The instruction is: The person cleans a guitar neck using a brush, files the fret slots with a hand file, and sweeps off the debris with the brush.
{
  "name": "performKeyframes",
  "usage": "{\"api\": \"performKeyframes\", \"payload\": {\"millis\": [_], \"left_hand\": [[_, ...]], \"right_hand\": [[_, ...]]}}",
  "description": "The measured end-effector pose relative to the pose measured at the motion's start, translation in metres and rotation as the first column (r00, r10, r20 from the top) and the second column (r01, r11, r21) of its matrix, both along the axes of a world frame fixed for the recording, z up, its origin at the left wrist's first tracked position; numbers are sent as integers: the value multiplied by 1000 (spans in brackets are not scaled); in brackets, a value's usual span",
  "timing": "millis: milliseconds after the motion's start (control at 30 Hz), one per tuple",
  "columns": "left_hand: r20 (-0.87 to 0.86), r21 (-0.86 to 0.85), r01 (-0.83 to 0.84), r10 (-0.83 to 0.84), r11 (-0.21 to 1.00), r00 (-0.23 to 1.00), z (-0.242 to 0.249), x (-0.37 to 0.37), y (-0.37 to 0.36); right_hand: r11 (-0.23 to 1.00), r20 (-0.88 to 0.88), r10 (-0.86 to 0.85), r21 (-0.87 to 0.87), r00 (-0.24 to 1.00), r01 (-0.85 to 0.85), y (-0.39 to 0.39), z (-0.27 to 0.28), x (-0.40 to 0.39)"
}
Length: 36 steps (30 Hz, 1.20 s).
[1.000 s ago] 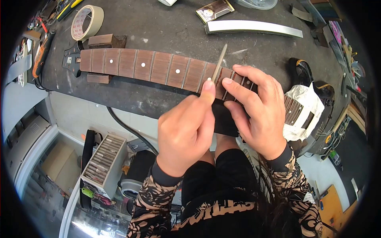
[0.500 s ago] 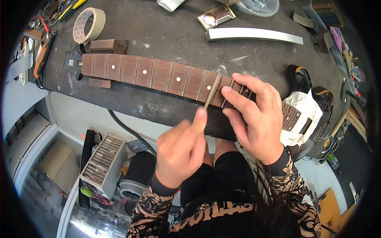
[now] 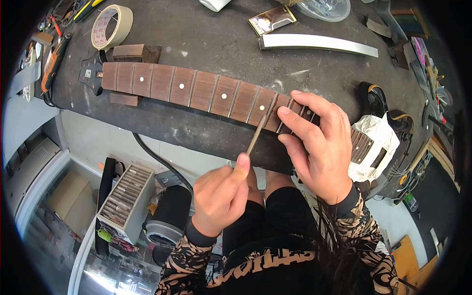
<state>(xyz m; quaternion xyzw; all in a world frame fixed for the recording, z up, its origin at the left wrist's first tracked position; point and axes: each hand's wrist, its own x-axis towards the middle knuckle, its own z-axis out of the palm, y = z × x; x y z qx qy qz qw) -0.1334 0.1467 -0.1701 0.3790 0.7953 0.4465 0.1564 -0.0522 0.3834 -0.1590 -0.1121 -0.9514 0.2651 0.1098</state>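
Observation:
A guitar neck (image 3: 158,82) with a brown fretboard, metal frets and white dots lies across the bench, its dark headstock (image 3: 91,73) at the left. My left hand (image 3: 220,199) is closed around the near end of a thin, narrow file (image 3: 256,136), index finger stretched along it. The file slants up, its far end over the fretboard close to a fret, just left of my right hand's fingers. My right hand (image 3: 322,140) rests over the neck with fingers spread, fingertips on the fretboard and thumb by its near edge. Part of the neck is hidden under it.
Wooden blocks (image 3: 132,52) sit by the headstock end. Behind are a masking tape roll (image 3: 120,29), a long silvery bar (image 3: 319,44) and a small packet (image 3: 272,20). The guitar body (image 3: 400,123), partly covered with white masking (image 3: 381,160), lies at right.
My left hand has drawn the file back toward me, so less of it lies across the fretboard. My right hand stays on the neck. The whole view has shifted slightly.

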Motion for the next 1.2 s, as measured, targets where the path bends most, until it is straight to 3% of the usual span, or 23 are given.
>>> {"api": "performKeyframes", "payload": {"millis": [100, 367, 533, 633, 667, 867, 1067, 1200], "left_hand": [[-20, 112, -22, 25, 993, 999, -11, -22, 42], [22, 26, -38, 37, 999, 999, 3, 1, 4], [29, 128, -46, 42, 991, 999, -8, -28, 56], [11, 9, -17, 17, 1000, 1000, 1, -5, 11], [15, 39, -46, 45, 998, 999, -5, 6, -1], [-11, 107, -23, 24, 994, 1000, -9, -27, 54], [20, 33, -37, 36, 999, 999, -7, 10, -8], [-21, 130, -19, 22, 991, 1000, -10, -26, 51]], "right_hand": [[1000, -1, -3, 6, 1000, 3, -1, 1, -1], [1000, 7, -8, 10, 1000, 8, -3, 2, 0], [1000, 15, -18, 21, 1000, 18, -6, 5, -1], [1000, 15, -22, 13, 1000, 22, -5, 5, -1], [1000, 2, -21, 15, 1000, 21, -5, 3, 0], [999, -23, -11, 50, 1000, 12, -5, 0, 0], [999, -20, -16, 38, 1000, 17, -4, 1, 0], [999, -33, -17, 50, 999, 18, -5, -1, -1]]}}
